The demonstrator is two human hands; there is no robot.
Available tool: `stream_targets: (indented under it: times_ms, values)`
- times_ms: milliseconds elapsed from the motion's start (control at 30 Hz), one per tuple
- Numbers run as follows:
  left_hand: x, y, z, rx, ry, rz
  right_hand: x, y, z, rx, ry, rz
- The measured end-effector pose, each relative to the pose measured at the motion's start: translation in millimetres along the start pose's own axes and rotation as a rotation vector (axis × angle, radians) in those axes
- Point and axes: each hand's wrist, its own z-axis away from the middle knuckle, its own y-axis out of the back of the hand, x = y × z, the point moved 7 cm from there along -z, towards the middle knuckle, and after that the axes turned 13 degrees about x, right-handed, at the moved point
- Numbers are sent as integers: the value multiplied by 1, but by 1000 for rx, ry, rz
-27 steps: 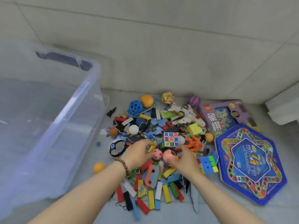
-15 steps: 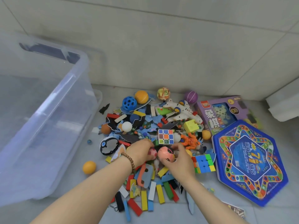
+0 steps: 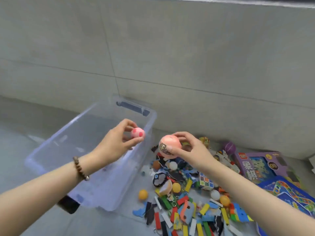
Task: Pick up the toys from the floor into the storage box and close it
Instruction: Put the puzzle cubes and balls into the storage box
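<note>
My left hand [image 3: 117, 142] pinches a small pink spotted ball [image 3: 138, 133] in the air over the right end of the clear storage box [image 3: 56, 143], which stands open on the floor. My right hand [image 3: 189, 149] grips a larger pink ball [image 3: 167, 146] with dark markings, held just right of the box rim, above the toy pile [image 3: 187, 201]. The pile lies on the floor right of the box: colourful blocks, small balls, a puzzle cube [image 3: 206, 182]. I see nothing lying inside the box.
A purple game box [image 3: 259, 166] and a blue hexagonal board-game tin [image 3: 286, 195] lie at the right. A tiled wall [image 3: 153, 57] runs behind everything. An orange ball [image 3: 142, 194] sits alone near the box's corner. No lid is in view.
Both hands took a pink ball each from the pile and rose up and to the left toward the box. The camera tilted up, showing more wall.
</note>
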Motion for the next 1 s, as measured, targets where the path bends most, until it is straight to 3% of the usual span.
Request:
stream_targets:
  times_ms: [67, 167, 333, 433, 667, 867, 1000]
  values:
    - [-39, 56, -3, 104, 81, -114, -38, -56, -6, -51, 87, -16]
    - [-109, 89, 15, 63, 235, -272, -47, -132, -8, -78, 90, 20]
    - [-154, 74, 48, -59, 313, -188, -8, -196, 3, -94, 181, 493]
    - [-156, 71, 54, -60, 322, -212, -1, -194, 16, -96, 231, 627]
    - [-63, 84, 60, -18, 132, -208, -35, -88, 36, -105, 192, 612]
    - [35, 33, 65, -192, -10, -165, -28, 66, 61, -50, -34, 569]
    - [44, -28, 55, -309, -15, -183, 20, 119, 66, -14, -189, 521]
